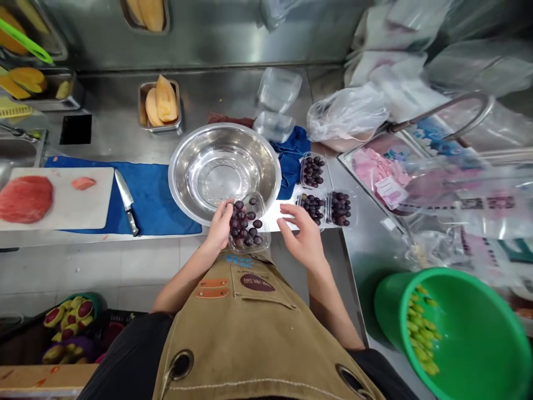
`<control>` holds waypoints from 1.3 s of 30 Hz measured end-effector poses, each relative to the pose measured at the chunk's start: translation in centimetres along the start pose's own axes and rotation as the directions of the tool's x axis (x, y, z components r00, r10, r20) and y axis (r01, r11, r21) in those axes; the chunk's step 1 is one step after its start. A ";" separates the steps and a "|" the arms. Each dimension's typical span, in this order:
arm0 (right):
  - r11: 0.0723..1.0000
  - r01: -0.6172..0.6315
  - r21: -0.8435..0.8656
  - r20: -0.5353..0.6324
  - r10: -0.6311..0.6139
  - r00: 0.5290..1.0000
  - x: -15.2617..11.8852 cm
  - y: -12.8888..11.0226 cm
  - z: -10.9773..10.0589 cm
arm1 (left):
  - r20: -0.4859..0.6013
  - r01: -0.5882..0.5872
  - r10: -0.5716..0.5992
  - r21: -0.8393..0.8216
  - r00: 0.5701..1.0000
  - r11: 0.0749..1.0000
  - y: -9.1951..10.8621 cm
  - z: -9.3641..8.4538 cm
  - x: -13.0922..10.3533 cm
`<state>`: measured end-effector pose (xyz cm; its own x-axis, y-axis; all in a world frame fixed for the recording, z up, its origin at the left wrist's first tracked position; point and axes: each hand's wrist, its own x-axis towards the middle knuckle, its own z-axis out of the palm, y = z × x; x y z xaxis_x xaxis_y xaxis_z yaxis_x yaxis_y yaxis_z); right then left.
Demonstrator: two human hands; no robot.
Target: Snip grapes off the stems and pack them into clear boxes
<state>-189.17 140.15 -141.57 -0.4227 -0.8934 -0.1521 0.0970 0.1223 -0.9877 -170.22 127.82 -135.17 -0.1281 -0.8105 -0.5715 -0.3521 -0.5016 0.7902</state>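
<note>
A clear plastic box of dark grapes (pixel 245 225) is held by its left side in my left hand (pixel 220 226), just in front of the large steel bowl (pixel 187 178). The bowl holds nothing that I can see. My right hand (pixel 303 233) is to the right of the box, fingers apart and bent, with nothing in it. Beyond my right hand stand more filled grape boxes: one at the back (pixel 313 170), one partly behind my fingers (pixel 311 205), and one on the right (pixel 341 209).
Left of the bowl, a knife (pixel 125 200) lies on a blue cloth (pixel 154 194) beside a cutting board (pixel 87 208) with red fruit. Behind are a melon tray (pixel 161 105) and clear containers (pixel 278 91). A green tub (pixel 478 333) with green grapes stands at the lower right.
</note>
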 end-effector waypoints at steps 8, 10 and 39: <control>0.887 -0.336 0.316 0.344 0.223 0.912 -0.7 2.1 -0.3 | -0.139 -0.096 0.079 -0.119 0.987 0.988 1.0 3.6 -0.5; 0.875 -0.370 0.312 0.400 0.232 0.887 0.1 2.7 -0.8 | -0.176 -0.121 0.104 -0.087 0.979 0.989 0.5 4.8 -0.6; 0.585 -0.627 0.514 -0.524 0.793 0.311 -7.5 31.4 -18.9 | -0.016 0.106 -0.116 0.543 0.993 0.833 -16.1 17.2 8.5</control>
<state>-200.01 158.92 -172.06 -0.5264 0.0455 -0.8490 0.7849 0.4100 -0.4646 -181.56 134.19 -156.60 -0.0717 -0.7517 -0.6556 -0.8104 -0.3393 0.4777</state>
